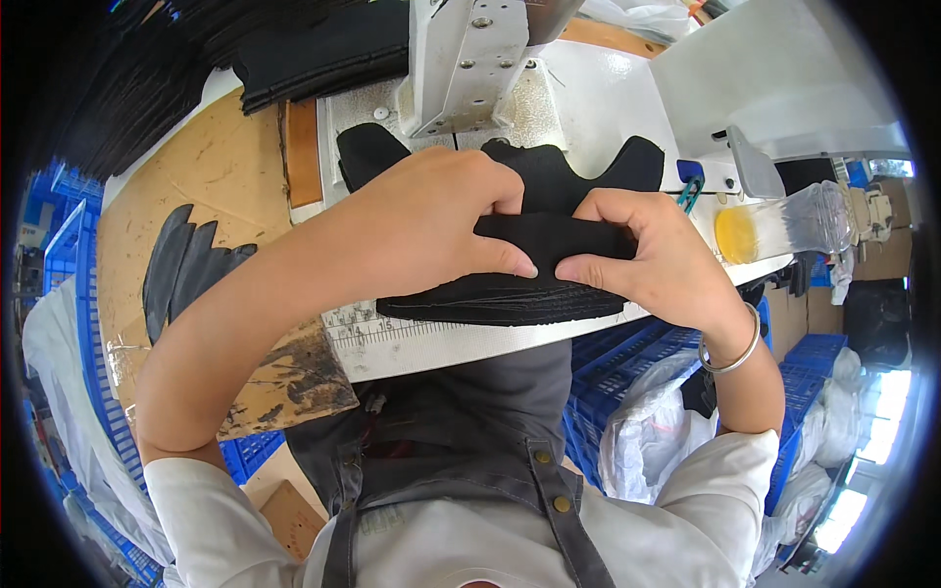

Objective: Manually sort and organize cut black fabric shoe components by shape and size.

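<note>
A black, soft-looking shaped piece [554, 243] is gripped between my two hands, its near edge folded or raised. My left hand [456, 216] pinches it from the left, thumb on top and fingers curled behind. On the right side, my right hand [652, 250] holds the same piece with the thumb in front and the fingertips over its far edge. Under and in front of it lies a stack of thin black pieces [500, 309]. Farther back, black material with curved cut-outs [632, 167] spreads toward the sewing machine [466, 69]; the hands hide where it joins the held piece.
The white machine table [441, 358] carries a printed ruler along its near edge. Black strips [186, 260] lie on a worn brown board [235, 176] to the left. At right are teal snips [690, 191] and a clear bottle with yellow contents [774, 227]. Blue crates [627, 363] stand below.
</note>
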Demonstrator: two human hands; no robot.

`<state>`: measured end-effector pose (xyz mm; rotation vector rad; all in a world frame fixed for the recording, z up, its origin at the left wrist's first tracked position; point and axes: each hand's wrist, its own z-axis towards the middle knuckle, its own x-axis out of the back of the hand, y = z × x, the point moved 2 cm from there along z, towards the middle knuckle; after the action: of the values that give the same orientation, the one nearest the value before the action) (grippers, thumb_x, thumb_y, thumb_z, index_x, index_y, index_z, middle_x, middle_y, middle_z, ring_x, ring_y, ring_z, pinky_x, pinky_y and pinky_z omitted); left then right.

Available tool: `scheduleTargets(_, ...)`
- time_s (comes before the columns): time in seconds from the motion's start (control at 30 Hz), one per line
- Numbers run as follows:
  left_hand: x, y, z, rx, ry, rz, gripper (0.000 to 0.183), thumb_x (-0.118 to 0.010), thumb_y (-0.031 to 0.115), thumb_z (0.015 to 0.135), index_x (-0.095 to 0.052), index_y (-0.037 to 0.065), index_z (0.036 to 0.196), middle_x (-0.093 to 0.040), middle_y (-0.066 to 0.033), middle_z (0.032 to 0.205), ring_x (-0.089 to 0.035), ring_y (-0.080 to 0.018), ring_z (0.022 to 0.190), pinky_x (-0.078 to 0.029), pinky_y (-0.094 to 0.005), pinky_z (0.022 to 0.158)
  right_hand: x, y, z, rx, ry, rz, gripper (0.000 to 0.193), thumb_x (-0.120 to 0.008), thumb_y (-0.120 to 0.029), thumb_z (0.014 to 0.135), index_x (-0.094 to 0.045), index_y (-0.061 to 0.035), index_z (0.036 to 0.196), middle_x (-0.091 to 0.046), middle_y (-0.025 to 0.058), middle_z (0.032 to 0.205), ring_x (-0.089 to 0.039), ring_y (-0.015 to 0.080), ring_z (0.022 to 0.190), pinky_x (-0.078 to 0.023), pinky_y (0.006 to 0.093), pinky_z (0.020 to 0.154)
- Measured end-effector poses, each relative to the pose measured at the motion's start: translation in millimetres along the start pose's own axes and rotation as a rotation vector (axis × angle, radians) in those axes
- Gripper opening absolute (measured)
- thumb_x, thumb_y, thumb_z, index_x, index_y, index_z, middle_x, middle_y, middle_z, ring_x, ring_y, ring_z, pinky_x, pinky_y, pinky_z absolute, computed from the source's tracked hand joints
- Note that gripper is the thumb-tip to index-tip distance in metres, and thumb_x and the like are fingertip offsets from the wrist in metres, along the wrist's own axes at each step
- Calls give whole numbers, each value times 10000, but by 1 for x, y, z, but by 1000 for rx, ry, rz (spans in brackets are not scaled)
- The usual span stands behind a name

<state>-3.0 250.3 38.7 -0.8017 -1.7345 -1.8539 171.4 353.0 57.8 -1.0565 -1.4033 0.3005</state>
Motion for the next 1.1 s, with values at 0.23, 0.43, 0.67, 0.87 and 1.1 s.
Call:
scheduleTargets(0.23, -2, 1, -1, -19, 42, 27, 375, -780, 272, 725, -539, -11, 777, -474, -106, 581, -436, -198, 538, -357, -332, 526, -2, 3, 0, 80, 31, -31, 241, -783, -102, 741, -577, -3, 818, -533, -5, 642, -439, 53, 598, -383, 234, 527)
scheduleTargets(0.43, -3, -2, 0, -61, 52, 59, 394, -784, 293, 714, -553, -16, 795, -494, -124, 590, -463, -244, 550, -371, -355, 542, 0, 2, 2, 106, 28, -63, 250, -787, -102, 733, -575, 0, 818, -529, 11, 644, -440, 65, 600, -389, 245, 541)
scheduleTargets(0.67, -4, -2, -2, -59, 58, 66, 398, -783, 302, 712, -551, -10, 795, -504, -134, 607, -476, -267, 566, -372, -365, 546, -1, -2, 4, 104, 27, -70, 265, -796, -113, 720, -574, 1, 810, -527, 22, 634, -441, 75, 600, -397, 253, 548)
scheduleTargets(0.87, 1, 0, -7, -137, 114, 234, 362, -756, 298, 742, -556, -2, 777, -536, -126, 608, -524, -279, 578, -405, -356, 558, -3, -20, 12, 24, -14, -287, 438, -802, -234, 647, -606, 93, 863, -583, 262, 674, -618, 380, 673, -486, 382, 627)
scheduleTargets(1.1, 27, -1, -13, 61, -152, 141, 307, -733, 240, 776, -566, -9, 708, -561, -104, 598, -558, -226, 573, -429, -340, 557, -2, -25, 14, -56, -57, -333, 472, -819, -257, 623, -603, 104, 838, -589, 254, 691, -596, 367, 638, -481, 358, 627)
